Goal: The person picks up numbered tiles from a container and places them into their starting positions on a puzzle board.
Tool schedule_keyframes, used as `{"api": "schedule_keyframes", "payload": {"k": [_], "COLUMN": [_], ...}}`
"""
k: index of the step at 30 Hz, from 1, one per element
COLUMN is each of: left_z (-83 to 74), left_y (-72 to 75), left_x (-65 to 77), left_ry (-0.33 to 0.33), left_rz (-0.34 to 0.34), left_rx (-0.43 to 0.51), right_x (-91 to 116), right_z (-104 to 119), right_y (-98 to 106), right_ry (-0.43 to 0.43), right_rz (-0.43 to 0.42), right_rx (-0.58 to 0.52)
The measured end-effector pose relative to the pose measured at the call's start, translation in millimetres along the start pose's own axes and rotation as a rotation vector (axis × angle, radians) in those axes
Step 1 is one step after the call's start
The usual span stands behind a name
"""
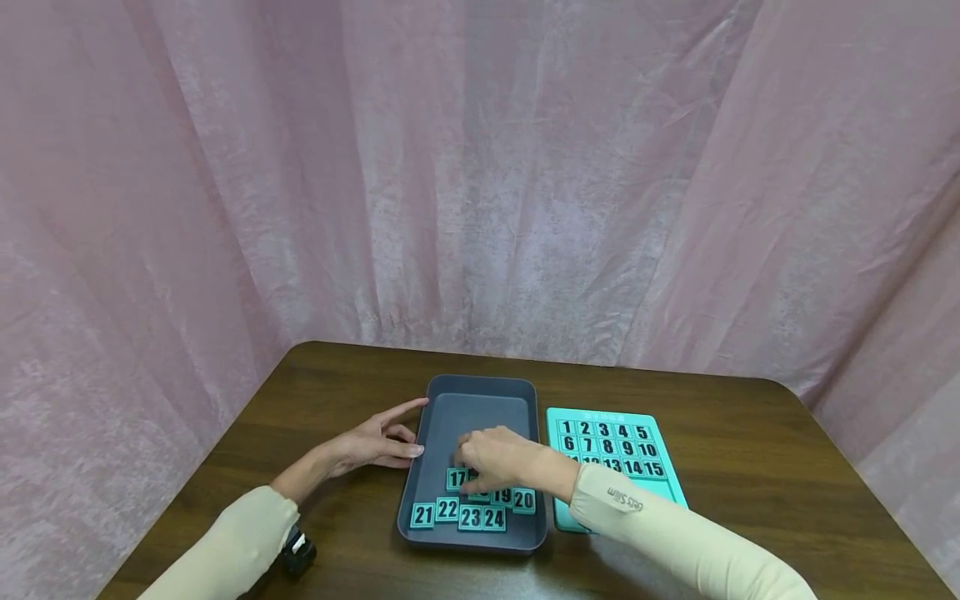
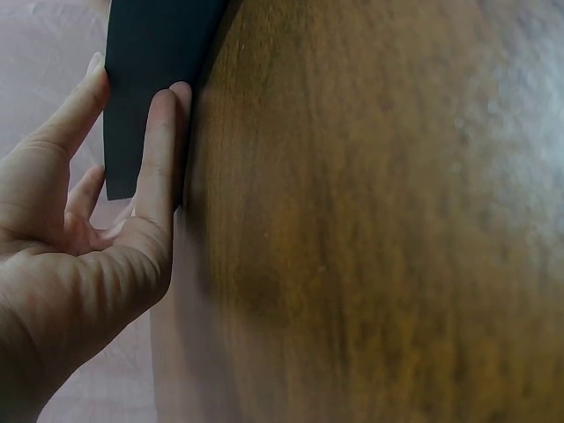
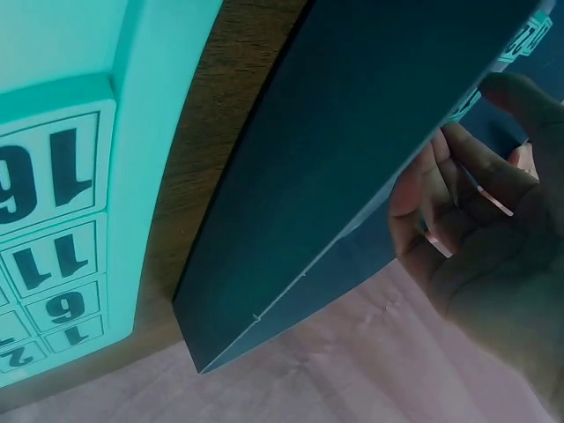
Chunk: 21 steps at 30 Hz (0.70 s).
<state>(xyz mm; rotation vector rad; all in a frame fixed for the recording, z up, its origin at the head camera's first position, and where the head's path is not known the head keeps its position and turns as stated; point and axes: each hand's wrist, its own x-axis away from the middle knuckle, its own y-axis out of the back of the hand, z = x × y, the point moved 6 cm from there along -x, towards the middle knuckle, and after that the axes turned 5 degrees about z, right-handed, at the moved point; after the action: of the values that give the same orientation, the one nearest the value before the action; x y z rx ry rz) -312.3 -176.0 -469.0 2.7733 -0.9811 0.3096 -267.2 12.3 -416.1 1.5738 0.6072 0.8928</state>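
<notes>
A dark grey tray (image 1: 482,410) holds several turquoise number tiles toward its near end, among them 21 (image 1: 422,515), 22 (image 1: 447,509) and 20 (image 1: 524,501). My left hand (image 1: 372,443) rests against the tray's left side, fingers spread and mostly straight. Bent down into the tray, my right hand (image 1: 498,457) has its fingertips and thumb at the edges of the 17 tile (image 1: 456,478); I cannot tell whether it grips that tile. The hand partly hides the 18 and 19 tiles. In the right wrist view its thumb and forefinger (image 3: 476,157) are close to the tiles.
Right of the tray lies a turquoise number board (image 1: 670,477) with tiles 1 to 15 in rows, partly covered by my right forearm. The right wrist view shows a 16 tile (image 3: 48,172) on it. Brown wooden table (image 1: 757,467) beneath; pink curtains (image 1: 480,183) hang behind.
</notes>
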Motion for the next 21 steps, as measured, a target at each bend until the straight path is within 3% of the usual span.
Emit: {"api": "schedule_keyframes", "payload": {"k": [8,15,21], "left_z": [2.0,3.0,1.4], "left_y": [-0.4,-0.5,-0.2], "left_x": [0.6,0.8,0.3], "left_ry": [0.006,0.007,-0.003], "left_rz": [-0.016,-0.015,-0.001], "left_rx": [0.013,0.018,0.013], "right_x": [6.8,25.6,47.1], "right_z": [-5.5,-21.1,-35.6], "right_y": [4.0,12.2,19.7], "right_ry": [0.004,0.036,0.144], "right_rz": [-0.019,-0.098,-0.208], "right_rx": [-0.110,-0.315,-0.534]}}
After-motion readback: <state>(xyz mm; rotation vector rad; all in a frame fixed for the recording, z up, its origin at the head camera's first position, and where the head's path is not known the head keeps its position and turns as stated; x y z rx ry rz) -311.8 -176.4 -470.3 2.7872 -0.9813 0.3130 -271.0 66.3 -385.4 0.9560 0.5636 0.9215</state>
